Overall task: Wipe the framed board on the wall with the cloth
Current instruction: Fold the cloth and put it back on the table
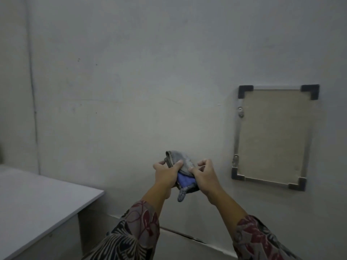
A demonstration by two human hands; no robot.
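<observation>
A framed board [272, 136] hangs on the pale wall at the right, with a beige face, a thin metal frame and dark corner caps. A bunched grey and blue cloth [183, 172] is held in front of the wall, left of the board and apart from it. My left hand [166, 174] grips the cloth's left side with the thumb on top. My right hand [203, 174] pinches its right side. Both forearms wear patterned sleeves.
A white table [37, 205] stands at the lower left, its corner near my left forearm. The wall meets the floor along a cracked seam [180, 234] below my hands. A wall corner line [34, 109] runs down the left.
</observation>
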